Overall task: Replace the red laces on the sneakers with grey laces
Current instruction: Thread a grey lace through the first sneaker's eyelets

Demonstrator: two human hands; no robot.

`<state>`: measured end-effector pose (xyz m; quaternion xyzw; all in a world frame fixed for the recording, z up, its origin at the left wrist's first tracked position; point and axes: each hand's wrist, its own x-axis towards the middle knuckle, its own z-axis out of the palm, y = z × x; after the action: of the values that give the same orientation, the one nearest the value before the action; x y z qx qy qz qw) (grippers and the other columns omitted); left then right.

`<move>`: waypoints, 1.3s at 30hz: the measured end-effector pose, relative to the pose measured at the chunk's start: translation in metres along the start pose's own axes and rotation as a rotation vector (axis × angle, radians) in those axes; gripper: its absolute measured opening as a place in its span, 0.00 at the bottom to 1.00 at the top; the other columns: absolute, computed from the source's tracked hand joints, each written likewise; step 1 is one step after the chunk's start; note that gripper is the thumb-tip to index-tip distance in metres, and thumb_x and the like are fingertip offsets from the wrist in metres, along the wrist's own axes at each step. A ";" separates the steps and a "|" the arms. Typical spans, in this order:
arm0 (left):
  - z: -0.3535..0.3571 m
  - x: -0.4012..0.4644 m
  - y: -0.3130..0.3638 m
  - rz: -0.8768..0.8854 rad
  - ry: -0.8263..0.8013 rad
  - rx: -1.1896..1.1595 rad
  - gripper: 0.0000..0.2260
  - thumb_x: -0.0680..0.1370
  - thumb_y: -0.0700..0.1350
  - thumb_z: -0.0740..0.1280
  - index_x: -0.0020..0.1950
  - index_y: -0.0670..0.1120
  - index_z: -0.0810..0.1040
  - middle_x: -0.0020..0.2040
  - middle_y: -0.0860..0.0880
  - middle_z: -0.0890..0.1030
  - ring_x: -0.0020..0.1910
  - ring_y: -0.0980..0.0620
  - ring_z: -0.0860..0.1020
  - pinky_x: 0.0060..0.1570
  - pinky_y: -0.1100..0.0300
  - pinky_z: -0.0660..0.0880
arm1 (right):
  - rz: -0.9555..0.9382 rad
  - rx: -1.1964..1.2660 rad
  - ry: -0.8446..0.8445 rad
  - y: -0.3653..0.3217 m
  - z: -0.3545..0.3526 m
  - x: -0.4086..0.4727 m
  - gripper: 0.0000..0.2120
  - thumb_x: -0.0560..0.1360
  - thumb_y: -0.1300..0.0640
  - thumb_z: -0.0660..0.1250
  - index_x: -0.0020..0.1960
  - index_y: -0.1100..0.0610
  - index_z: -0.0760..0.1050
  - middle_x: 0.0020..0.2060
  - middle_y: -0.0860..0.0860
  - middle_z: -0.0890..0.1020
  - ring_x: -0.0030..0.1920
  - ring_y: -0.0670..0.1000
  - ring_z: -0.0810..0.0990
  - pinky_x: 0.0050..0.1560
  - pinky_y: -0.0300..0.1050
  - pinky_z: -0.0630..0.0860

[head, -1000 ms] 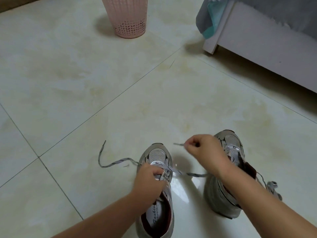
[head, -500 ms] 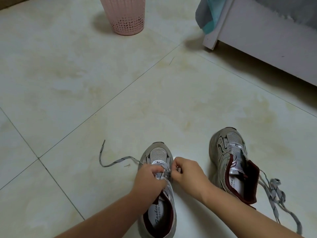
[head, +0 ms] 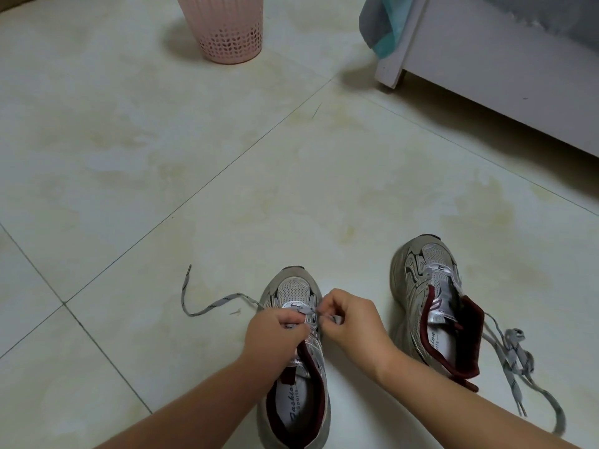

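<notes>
Down on the cream tiled floor (head: pixel 162 140), two grey-and-silver mesh sneakers with dark red lining, toes pointing away. Left hand (head: pixel 275 328) curled over the lacing area of the nearer sneaker (head: pixel 296 377), fingers bent and pinching the grey flat lace (head: pixel 207 304) where it crosses the lowest eyelets. Right hand (head: pixel 351 322) just beside it, at the same sneaker's right edge, thumb and forefinger nipping a short stretch of that same lace. Hands almost touching, knuckles up. Lace's free end trailing off to the left across the tile, curling up to a dark tip. Second sneaker (head: pixel 431 306) standing apart to the right, tongue open, untouched. Another grey lace with dark flecks (head: pixel 515 361) lying in a loose tangle on the floor just right of that sneaker. Farther back, a pink perforated plastic basket (head: pixel 227 30) at the top, and a white furniture frame (head: pixel 486 66) at upper right with grey and teal cloth (head: pixel 382 24) hanging over its corner.
</notes>
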<state>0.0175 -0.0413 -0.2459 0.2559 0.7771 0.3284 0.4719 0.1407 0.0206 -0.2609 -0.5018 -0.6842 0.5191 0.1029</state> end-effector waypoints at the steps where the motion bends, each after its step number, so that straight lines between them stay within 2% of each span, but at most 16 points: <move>1: -0.001 0.000 -0.001 -0.004 -0.011 -0.019 0.06 0.69 0.36 0.71 0.37 0.48 0.83 0.29 0.55 0.79 0.31 0.56 0.76 0.41 0.62 0.75 | -0.011 -0.020 -0.014 0.000 0.001 -0.001 0.09 0.71 0.66 0.65 0.40 0.53 0.77 0.28 0.43 0.74 0.27 0.40 0.69 0.32 0.30 0.65; 3: -0.002 0.001 -0.002 -0.022 -0.032 -0.054 0.12 0.69 0.36 0.71 0.32 0.53 0.81 0.26 0.55 0.79 0.30 0.56 0.77 0.39 0.61 0.75 | -0.024 -0.068 -0.009 0.000 0.003 -0.001 0.08 0.71 0.65 0.65 0.42 0.55 0.80 0.26 0.42 0.73 0.26 0.38 0.70 0.31 0.30 0.65; 7: -0.003 0.001 -0.003 -0.064 -0.051 -0.108 0.12 0.70 0.35 0.70 0.32 0.51 0.80 0.23 0.56 0.77 0.26 0.58 0.74 0.33 0.65 0.73 | 0.001 -0.002 0.009 -0.003 0.002 -0.004 0.11 0.71 0.64 0.65 0.36 0.50 0.78 0.24 0.44 0.74 0.25 0.40 0.70 0.30 0.29 0.66; 10: -0.003 0.001 -0.003 -0.073 -0.075 -0.138 0.12 0.70 0.34 0.69 0.33 0.51 0.80 0.21 0.55 0.76 0.23 0.60 0.73 0.30 0.66 0.71 | 0.043 0.110 -0.025 -0.006 0.003 -0.005 0.14 0.72 0.65 0.64 0.34 0.48 0.76 0.26 0.45 0.76 0.27 0.42 0.70 0.34 0.37 0.71; 12: -0.004 0.001 -0.003 -0.068 -0.072 -0.140 0.13 0.70 0.33 0.69 0.33 0.51 0.80 0.21 0.56 0.76 0.23 0.61 0.73 0.30 0.67 0.71 | 0.062 0.144 -0.031 -0.007 0.003 -0.004 0.15 0.72 0.65 0.64 0.34 0.48 0.76 0.27 0.45 0.77 0.28 0.44 0.71 0.35 0.40 0.71; 16: -0.003 0.001 -0.004 -0.073 -0.063 -0.149 0.13 0.70 0.33 0.69 0.33 0.51 0.79 0.21 0.56 0.77 0.24 0.60 0.74 0.31 0.66 0.72 | 0.091 0.214 -0.042 -0.010 0.002 -0.001 0.14 0.72 0.67 0.62 0.34 0.51 0.76 0.29 0.49 0.78 0.26 0.44 0.73 0.33 0.37 0.71; 21: -0.003 0.001 -0.005 -0.065 -0.053 -0.163 0.11 0.70 0.34 0.70 0.35 0.50 0.79 0.25 0.55 0.77 0.25 0.60 0.75 0.28 0.70 0.72 | 0.102 0.201 0.024 -0.008 0.005 -0.003 0.13 0.72 0.67 0.63 0.34 0.51 0.75 0.24 0.50 0.76 0.26 0.47 0.72 0.35 0.40 0.72; 24: -0.002 0.002 -0.006 -0.050 -0.047 -0.145 0.10 0.70 0.35 0.70 0.35 0.51 0.79 0.27 0.55 0.78 0.28 0.58 0.76 0.31 0.71 0.73 | 0.092 0.153 0.048 -0.007 0.007 -0.002 0.13 0.72 0.66 0.64 0.34 0.49 0.75 0.24 0.47 0.76 0.28 0.45 0.72 0.35 0.39 0.72; 27: -0.003 0.004 -0.008 -0.023 -0.069 -0.102 0.10 0.72 0.34 0.67 0.37 0.48 0.81 0.26 0.56 0.78 0.28 0.61 0.75 0.32 0.71 0.72 | 0.068 0.089 0.029 -0.006 0.009 -0.002 0.14 0.72 0.64 0.65 0.33 0.47 0.75 0.31 0.44 0.78 0.32 0.41 0.74 0.35 0.31 0.70; 30: -0.005 0.007 -0.012 0.122 -0.035 0.133 0.10 0.72 0.34 0.65 0.38 0.49 0.78 0.26 0.57 0.70 0.26 0.62 0.69 0.29 0.75 0.65 | 0.052 0.052 0.031 -0.003 0.009 0.000 0.15 0.71 0.64 0.67 0.31 0.46 0.74 0.36 0.44 0.77 0.37 0.40 0.75 0.39 0.30 0.70; 33: -0.005 0.010 -0.013 0.326 0.018 0.440 0.07 0.71 0.40 0.67 0.39 0.52 0.74 0.35 0.58 0.69 0.35 0.61 0.68 0.34 0.72 0.63 | 0.068 0.036 0.021 -0.004 0.010 0.002 0.16 0.70 0.64 0.68 0.31 0.45 0.74 0.36 0.44 0.77 0.39 0.43 0.76 0.42 0.33 0.71; 36: 0.000 0.011 -0.010 0.333 0.030 0.617 0.05 0.73 0.43 0.63 0.38 0.50 0.76 0.38 0.55 0.71 0.37 0.57 0.70 0.35 0.65 0.63 | 0.065 -0.035 0.013 -0.013 0.010 0.002 0.13 0.70 0.63 0.67 0.32 0.47 0.74 0.35 0.43 0.76 0.41 0.45 0.76 0.47 0.41 0.74; 38: 0.002 0.011 -0.008 0.306 0.054 0.641 0.08 0.75 0.43 0.61 0.36 0.50 0.73 0.40 0.53 0.72 0.38 0.54 0.71 0.38 0.62 0.66 | 0.001 -0.263 0.102 -0.019 0.009 -0.002 0.04 0.71 0.58 0.66 0.41 0.48 0.74 0.41 0.44 0.74 0.49 0.46 0.71 0.52 0.44 0.69; 39: 0.002 0.011 -0.008 0.286 0.050 0.612 0.10 0.75 0.43 0.61 0.34 0.51 0.71 0.40 0.52 0.72 0.38 0.53 0.72 0.39 0.60 0.68 | -0.032 -0.381 0.150 -0.021 0.009 -0.007 0.04 0.71 0.54 0.65 0.45 0.49 0.71 0.44 0.44 0.72 0.52 0.47 0.68 0.53 0.43 0.65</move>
<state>0.0139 -0.0382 -0.2583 0.4838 0.8073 0.1490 0.3032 0.1260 0.0102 -0.2446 -0.5387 -0.7682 0.3398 0.0652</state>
